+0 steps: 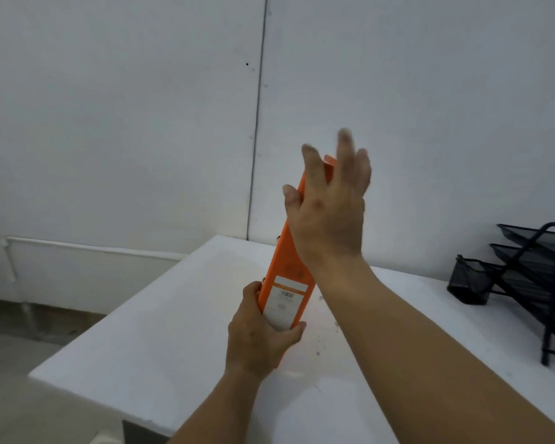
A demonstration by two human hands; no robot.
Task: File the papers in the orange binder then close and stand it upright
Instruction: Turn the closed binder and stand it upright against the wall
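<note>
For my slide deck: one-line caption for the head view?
Left hand grips closed orange binder on white table; right hand at its top.

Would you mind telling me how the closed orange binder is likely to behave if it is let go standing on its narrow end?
The orange binder looks stiff: its flat spine shows no sag. It is tall and narrow, leaning right, so it would probably tip if released. The left hand clamps its bottom end while the right hand steadies the top; its smooth cover may slide on the white table.
</note>
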